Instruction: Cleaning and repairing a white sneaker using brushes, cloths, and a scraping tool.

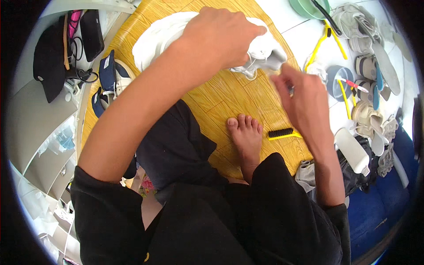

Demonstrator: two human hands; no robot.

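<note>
A white shoe with laces lies across the upper middle, on a wood-patterned surface. My left hand is closed on it from above, hiding its middle. My right hand is just below the shoe's right end, fingers curled and smeared by motion; what they hold, if anything, I cannot make out. A yellow brush with black bristles lies below my right hand, near my bare foot.
Dark shoes and shelving stand left. At right are a green basin, grey bucket, yellow brushes, several shoes and insoles, a white bottle and blue cushioned surface.
</note>
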